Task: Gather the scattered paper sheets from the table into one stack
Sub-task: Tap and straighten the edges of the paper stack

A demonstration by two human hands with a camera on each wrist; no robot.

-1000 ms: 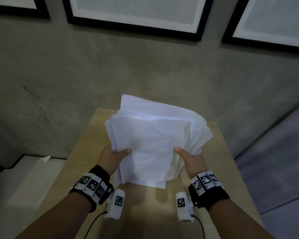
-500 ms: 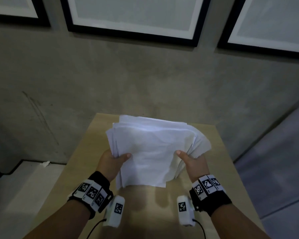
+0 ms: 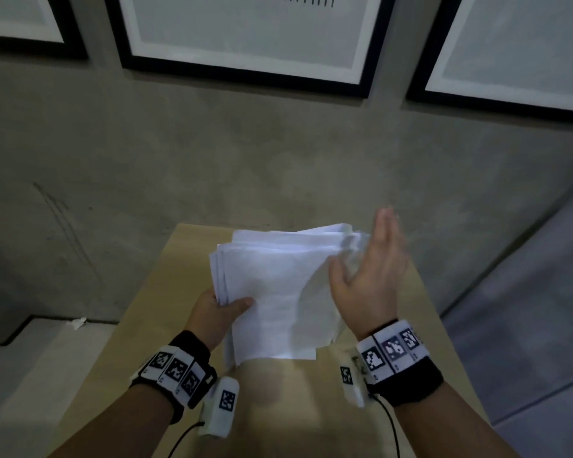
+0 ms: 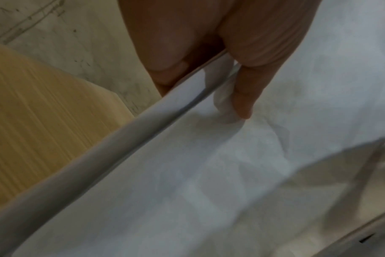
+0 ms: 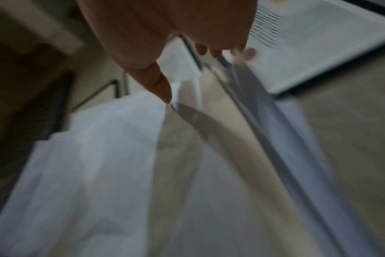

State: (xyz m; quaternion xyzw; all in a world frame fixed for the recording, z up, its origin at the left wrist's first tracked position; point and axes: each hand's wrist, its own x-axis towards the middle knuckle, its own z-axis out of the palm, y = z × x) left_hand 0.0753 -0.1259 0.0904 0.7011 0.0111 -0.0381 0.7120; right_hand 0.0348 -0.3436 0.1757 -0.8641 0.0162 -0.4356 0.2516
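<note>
Paper sheets (image 3: 278,292) blank, pinched in left hand (image 3: 215,312); right hand (image 3: 371,276) flat, fingers spread.

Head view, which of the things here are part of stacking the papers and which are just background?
Part of the job:
paper stack, held above the table
left hand, pinching its left edge
right hand, open at its right edge
table

Just there:
framed pictures on the wall
floor scrap
</note>
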